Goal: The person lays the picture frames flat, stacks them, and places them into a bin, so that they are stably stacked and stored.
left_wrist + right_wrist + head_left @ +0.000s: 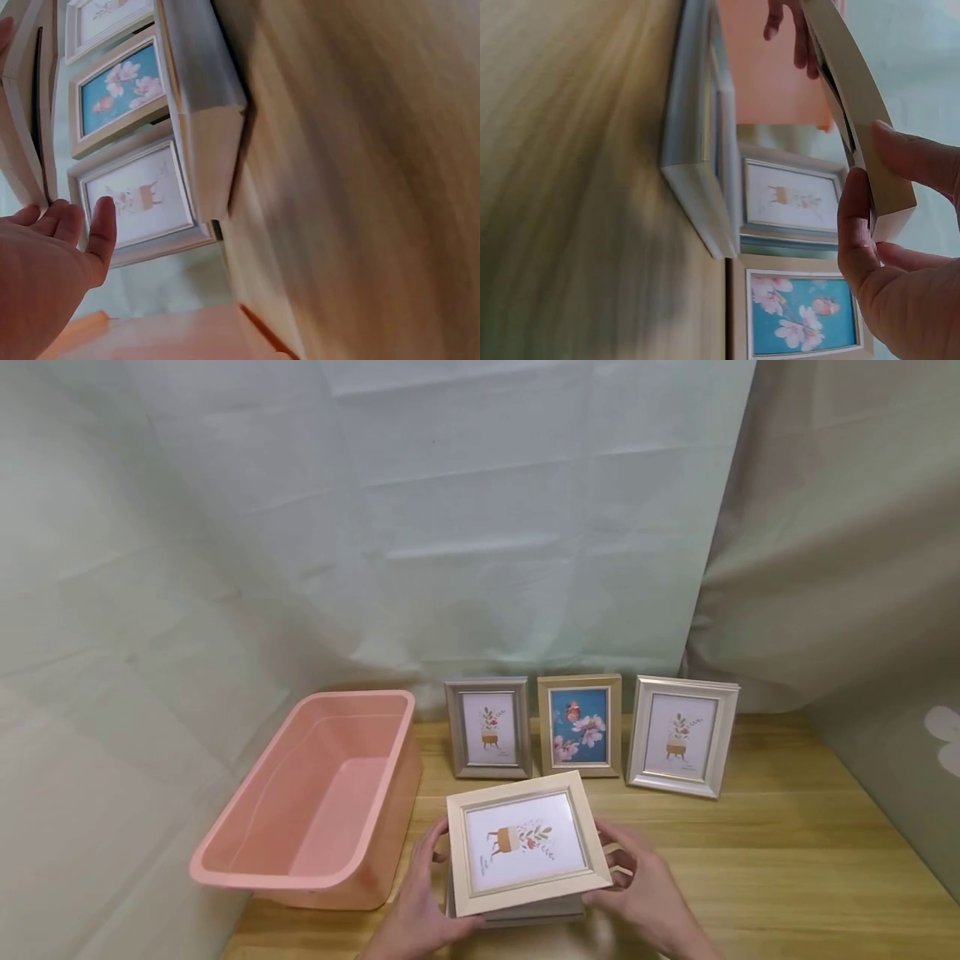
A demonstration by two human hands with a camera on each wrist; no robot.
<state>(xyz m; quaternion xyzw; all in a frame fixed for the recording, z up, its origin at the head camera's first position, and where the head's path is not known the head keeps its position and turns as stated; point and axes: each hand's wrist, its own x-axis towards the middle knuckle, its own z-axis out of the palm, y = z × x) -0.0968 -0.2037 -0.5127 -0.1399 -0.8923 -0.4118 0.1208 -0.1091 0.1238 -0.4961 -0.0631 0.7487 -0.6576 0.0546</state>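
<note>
Both hands hold a cream picture frame [528,895], its picture of a potted plant turned sideways. My left hand [420,897] grips its left edge, the thumb near the front corner. On the opposite edge my right hand [645,885] pinches it between thumb and fingers; the right wrist view shows those fingers [855,225] curled at the frame's edge. Beneath the raised frame a grey frame [532,917] lies flat on the wooden table [787,860], mostly covered in the head view. The wrist views show a gap between the two frames.
Three frames stand upright behind the hands: a grey-brown one [453,735], a tan one with a blue flower picture [585,727], and a silver one [637,735]. An orange-pink plastic tub [408,810] stands at the left. A pale curtain [480,527] hangs behind.
</note>
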